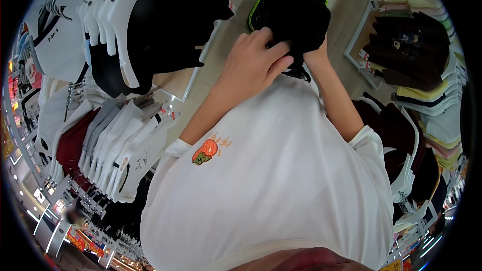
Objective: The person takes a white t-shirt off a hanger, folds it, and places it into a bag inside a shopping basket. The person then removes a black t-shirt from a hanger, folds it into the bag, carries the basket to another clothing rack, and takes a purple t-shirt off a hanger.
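Note:
A piece of black cloth, perhaps a folded garment (pixel 305 25), is bunched up in front of my body; its exact kind cannot be made out. My left hand (pixel 258 57) is at its left edge, with fingers bent and thumb and forefinger closing on the fabric. From the right side my right hand (pixel 316 55) grips the same cloth, its fingers mostly hidden behind it. Beyond the cloth stands a black shopping basket (pixel 254 9) with a bright green rim, partly covered from view. Dark straps or cords hang below the cloth near my shirt.
To the left, black tops (pixel 168 25) hang on white hangers, with more white, grey and maroon shirts (pixel 108 143) lower down. At right, a rack carries a dark brown shirt (pixel 409 45) and pastel garments. Maroon clothes (pixel 386 125) hang close by my right arm.

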A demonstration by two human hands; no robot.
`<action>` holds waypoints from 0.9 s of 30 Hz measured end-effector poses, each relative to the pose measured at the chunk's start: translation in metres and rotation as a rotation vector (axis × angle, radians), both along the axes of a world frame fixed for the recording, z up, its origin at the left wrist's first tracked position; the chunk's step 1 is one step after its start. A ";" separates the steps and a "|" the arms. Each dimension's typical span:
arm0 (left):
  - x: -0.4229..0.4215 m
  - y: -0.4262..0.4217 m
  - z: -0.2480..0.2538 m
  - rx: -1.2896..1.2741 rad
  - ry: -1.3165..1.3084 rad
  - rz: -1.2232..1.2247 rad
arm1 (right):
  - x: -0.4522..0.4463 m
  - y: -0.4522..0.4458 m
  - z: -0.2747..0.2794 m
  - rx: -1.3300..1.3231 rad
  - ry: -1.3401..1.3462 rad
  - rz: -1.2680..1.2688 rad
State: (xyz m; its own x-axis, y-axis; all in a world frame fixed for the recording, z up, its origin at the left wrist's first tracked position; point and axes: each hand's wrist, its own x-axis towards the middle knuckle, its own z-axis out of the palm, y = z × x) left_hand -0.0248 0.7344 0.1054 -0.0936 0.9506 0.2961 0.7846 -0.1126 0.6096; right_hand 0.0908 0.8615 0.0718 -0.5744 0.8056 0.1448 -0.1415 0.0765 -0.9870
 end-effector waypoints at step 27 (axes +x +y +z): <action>0.001 0.013 -0.030 0.209 -0.987 -0.037 | 0.045 -0.003 0.000 0.144 0.002 -0.217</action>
